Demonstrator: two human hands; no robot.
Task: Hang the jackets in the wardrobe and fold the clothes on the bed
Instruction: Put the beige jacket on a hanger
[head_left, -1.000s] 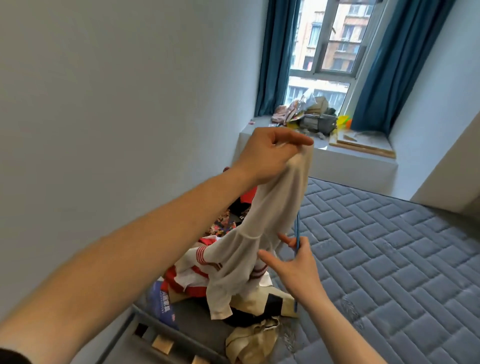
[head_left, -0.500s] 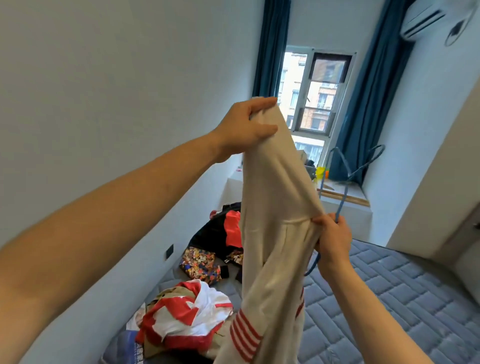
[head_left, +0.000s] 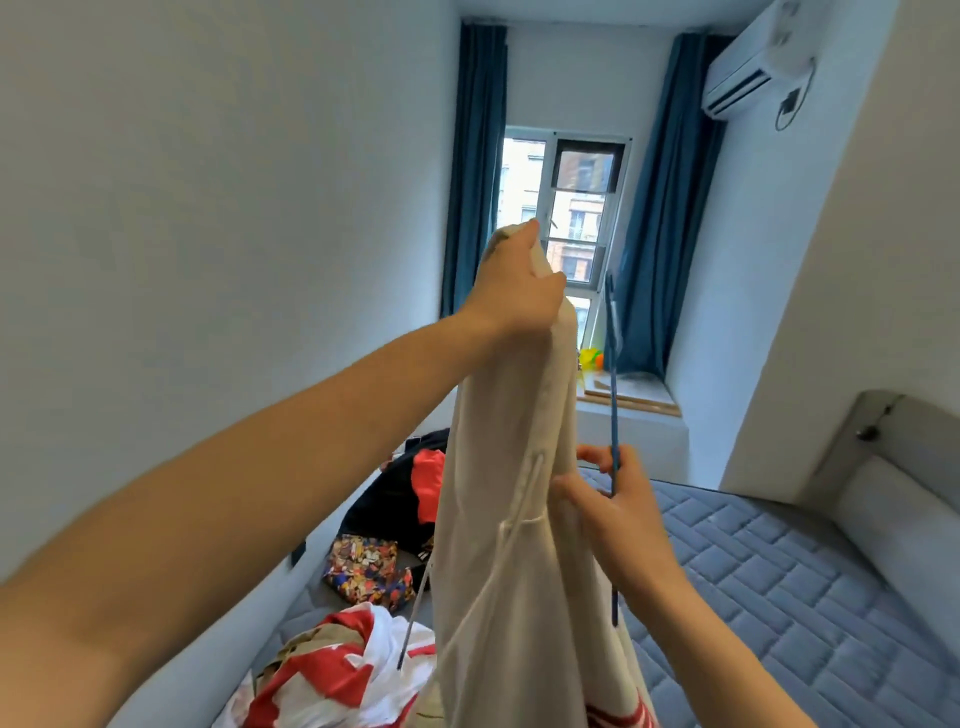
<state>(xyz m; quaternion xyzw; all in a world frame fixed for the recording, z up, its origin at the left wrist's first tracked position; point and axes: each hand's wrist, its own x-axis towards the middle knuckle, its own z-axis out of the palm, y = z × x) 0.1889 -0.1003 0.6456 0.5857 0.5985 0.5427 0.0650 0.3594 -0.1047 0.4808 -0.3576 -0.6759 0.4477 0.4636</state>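
Cream jacket (head_left: 511, 467) hangs long, gripped by left hand (head_left: 519, 291); right hand (head_left: 621, 512) pinches hanger (head_left: 614, 410).

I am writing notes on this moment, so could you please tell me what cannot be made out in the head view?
- Thin blue hanger: seen edge-on, its hook cannot be made out.
- Right hand: its grip on the hanger is clear; fingers hidden behind the cream drawstring garment.
- Garment's lower end: cut off by the bottom edge.
- Wardrobe: not in view.
- Red and white clothes pile: crumpled, items indistinguishable.
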